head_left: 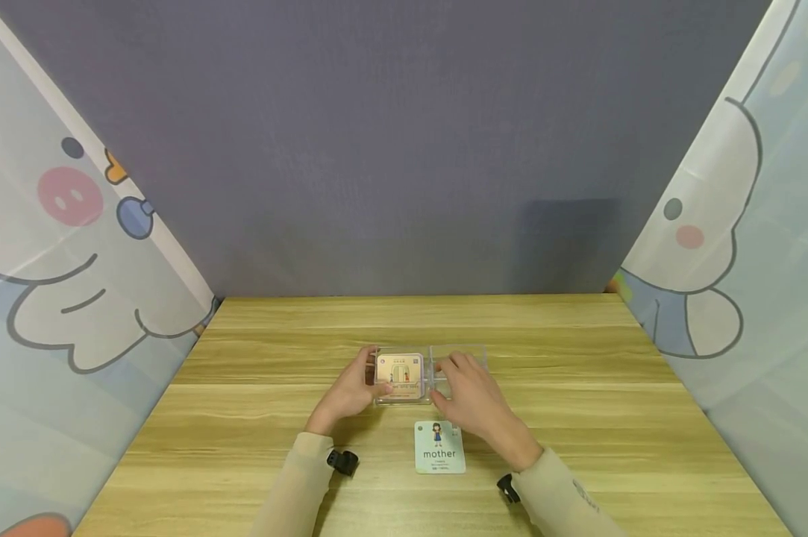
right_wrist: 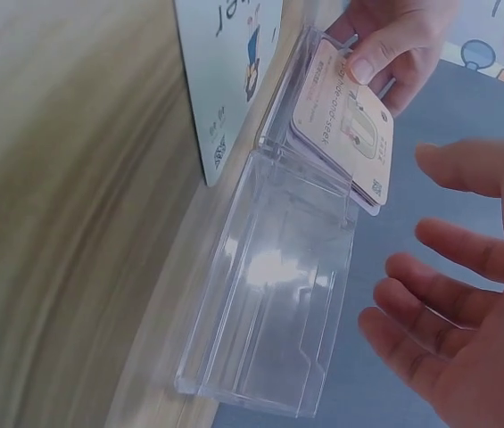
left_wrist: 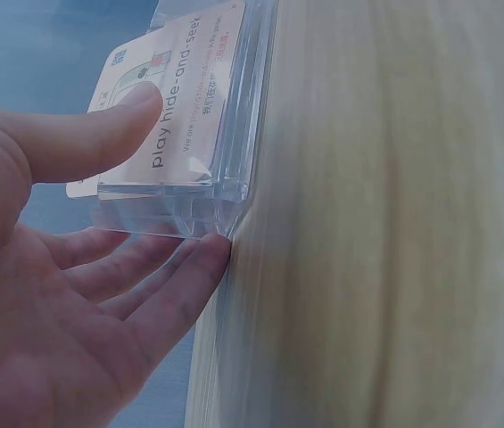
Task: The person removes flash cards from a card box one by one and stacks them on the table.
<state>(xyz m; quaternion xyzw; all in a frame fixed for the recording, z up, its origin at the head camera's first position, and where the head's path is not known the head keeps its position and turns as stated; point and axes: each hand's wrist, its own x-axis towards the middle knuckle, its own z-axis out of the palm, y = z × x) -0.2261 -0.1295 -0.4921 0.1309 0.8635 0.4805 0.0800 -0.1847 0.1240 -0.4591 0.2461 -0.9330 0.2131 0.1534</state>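
On the wood-grain tabletop (head_left: 242, 335), keep the opened clear plastic box (right_wrist: 265, 312) flat, its two halves side by side, since a tilt could well spill what it holds. Your left hand (head_left: 350, 388) has hold of the box's outer end, thumb on top and fingers against the wall, a useful steadying grip; your right hand (head_left: 474, 395) hovers over the right half, fingers parted and loosely bent, with hold of nothing. The stack of cards (head_left: 401, 373) sits in the left half, its edges a little staggered, so square it gently before pressing down. The "mother" card (head_left: 439, 451) lies face up, just nearer you than the box; reach across without brushing it
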